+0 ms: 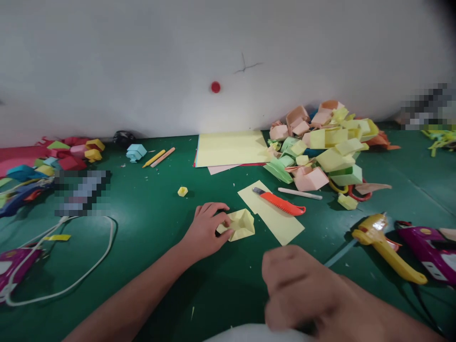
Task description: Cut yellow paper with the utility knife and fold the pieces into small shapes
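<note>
My left hand (210, 228) grips the left edge of a folded yellow paper piece (242, 225), thumb and fingers pinching it on the green table. Held up near the camera, my right hand (299, 287) is curled closed and blurred. Whether anything sits inside its fingers is hidden. Beyond the hands lie yellow paper strips (280, 227), with an orange box cutter (281, 203) resting across them. A small yellow paper cup (183, 191) stands a little past my left hand.
Folded paper shapes (320, 147) are heaped at the back right, beside stacked yellow sheets (231, 148). A yellow glue gun (390, 247) lies to the right. On the left are a white cable (107, 256) and a light-blue paper shape (136, 152). A white wall (160, 61) bounds the table.
</note>
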`<state>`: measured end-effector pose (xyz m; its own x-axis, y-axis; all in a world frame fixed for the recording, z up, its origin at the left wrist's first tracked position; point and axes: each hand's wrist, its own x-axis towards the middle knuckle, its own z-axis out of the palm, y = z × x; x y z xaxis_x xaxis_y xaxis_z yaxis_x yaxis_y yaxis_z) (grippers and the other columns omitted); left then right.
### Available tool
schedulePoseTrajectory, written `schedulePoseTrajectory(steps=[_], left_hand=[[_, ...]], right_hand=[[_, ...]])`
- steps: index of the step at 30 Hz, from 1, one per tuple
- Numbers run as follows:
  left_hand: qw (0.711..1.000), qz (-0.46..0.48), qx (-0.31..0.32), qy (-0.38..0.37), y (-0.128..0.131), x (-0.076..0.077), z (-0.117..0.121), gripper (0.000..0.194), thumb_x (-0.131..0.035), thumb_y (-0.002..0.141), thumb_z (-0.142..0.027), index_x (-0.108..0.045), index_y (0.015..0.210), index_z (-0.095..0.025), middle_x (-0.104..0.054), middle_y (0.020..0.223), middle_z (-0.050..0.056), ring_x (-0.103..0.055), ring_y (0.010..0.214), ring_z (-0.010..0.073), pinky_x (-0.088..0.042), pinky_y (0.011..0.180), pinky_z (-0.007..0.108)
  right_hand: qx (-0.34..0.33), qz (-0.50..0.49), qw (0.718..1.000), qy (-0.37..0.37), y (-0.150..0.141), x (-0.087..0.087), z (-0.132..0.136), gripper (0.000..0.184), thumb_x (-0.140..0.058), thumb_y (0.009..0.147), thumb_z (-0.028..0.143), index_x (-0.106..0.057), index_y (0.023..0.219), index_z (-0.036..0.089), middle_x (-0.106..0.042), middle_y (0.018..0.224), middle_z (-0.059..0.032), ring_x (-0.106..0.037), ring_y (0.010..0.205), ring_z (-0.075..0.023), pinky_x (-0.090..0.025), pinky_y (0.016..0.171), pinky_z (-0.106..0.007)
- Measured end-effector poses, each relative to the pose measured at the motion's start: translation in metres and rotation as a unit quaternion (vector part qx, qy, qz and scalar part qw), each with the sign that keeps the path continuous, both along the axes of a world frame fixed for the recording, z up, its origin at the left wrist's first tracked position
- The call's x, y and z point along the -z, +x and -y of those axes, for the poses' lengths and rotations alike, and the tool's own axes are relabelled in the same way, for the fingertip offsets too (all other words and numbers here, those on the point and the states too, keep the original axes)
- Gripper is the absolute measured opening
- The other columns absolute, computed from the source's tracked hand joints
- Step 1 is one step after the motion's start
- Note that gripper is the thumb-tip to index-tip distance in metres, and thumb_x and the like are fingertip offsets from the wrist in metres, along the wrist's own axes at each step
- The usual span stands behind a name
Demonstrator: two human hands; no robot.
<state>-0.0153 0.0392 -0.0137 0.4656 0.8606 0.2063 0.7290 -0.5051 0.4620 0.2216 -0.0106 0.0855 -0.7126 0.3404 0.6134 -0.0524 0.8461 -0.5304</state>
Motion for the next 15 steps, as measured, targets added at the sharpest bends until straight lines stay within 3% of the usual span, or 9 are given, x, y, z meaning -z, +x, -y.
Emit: schedulePoseTrajectory(steps=[1,3,5,8,11,15], left_hand=[[1.0,0.002,0.0,0.002,0.0,0.0,0.0,0.006,-0.069,0.084,-0.023,-0.064,0.083,-0.022,-0.062,0.124,0.005,-0.052,0.116,0.0267,-0.037,0.096,0.045],[1.0,0.006,0.004,0.005,-0.001,0.001,0.0,0.006,-0.071,0.084,-0.023,-0.065,0.083,-0.022,-0.061,0.125,0.005,-0.052,0.117,0.0271,-0.038,0.097,0.046],[1.0,0.014,0.016,0.009,-0.002,0.002,-0.001,0.005,-0.071,0.084,-0.022,-0.066,0.085,-0.022,-0.061,0.125,0.006,-0.051,0.118,0.0272,-0.039,0.096,0.045],[0.999,0.025,0.036,0.032,-0.002,0.003,-0.001,0.004,-0.07,0.085,-0.018,-0.067,0.085,-0.021,-0.061,0.123,0.006,-0.052,0.117,0.0262,-0.041,0.096,0.042],[0.995,0.022,0.059,0.072,-0.001,0.005,0.0,0.007,-0.067,0.089,-0.018,-0.067,0.083,-0.02,-0.063,0.116,0.005,-0.054,0.112,0.024,-0.041,0.095,0.041],[0.985,-0.017,0.116,0.126,-0.002,0.004,0.001,0.014,-0.055,0.098,-0.017,-0.066,0.09,-0.019,-0.067,0.105,0.005,-0.057,0.102,0.0208,-0.044,0.091,0.038]], right_hand=[[0.007,-0.028,1.0,-0.007,-0.003,0.008,-0.006,0.023,-0.04,0.102,0.024,-0.063,0.096,0.023,-0.061,0.067,0.0026,-0.054,0.064,-0.0145,-0.046,0.068,-0.03],[0.039,0.024,0.999,0.004,-0.007,0.029,-0.019,0.029,-0.043,0.095,0.012,-0.061,0.116,0.018,-0.07,0.085,-0.0038,-0.06,0.075,-0.0165,-0.047,0.075,-0.034],[0.106,0.104,0.988,0.043,-0.006,0.051,-0.032,0.03,-0.047,0.093,0.011,-0.064,0.117,0.018,-0.072,0.105,-0.0083,-0.062,0.09,-0.0205,-0.048,0.081,-0.038],[0.164,0.209,0.963,0.046,0.003,0.079,-0.049,0.026,-0.051,0.093,0.013,-0.067,0.113,0.019,-0.07,0.114,-0.0093,-0.06,0.101,-0.0254,-0.047,0.086,-0.043],[0.177,0.258,0.949,0.027,0.011,0.092,-0.055,0.025,-0.054,0.093,0.017,-0.067,0.114,0.022,-0.07,0.113,-0.0076,-0.06,0.101,-0.0255,-0.045,0.088,-0.044],[0.178,0.276,0.945,0.006,0.016,0.092,-0.054,0.023,-0.061,0.092,0.026,-0.065,0.115,0.024,-0.069,0.117,-0.0059,-0.059,0.103,-0.0254,-0.043,0.091,-0.044]])
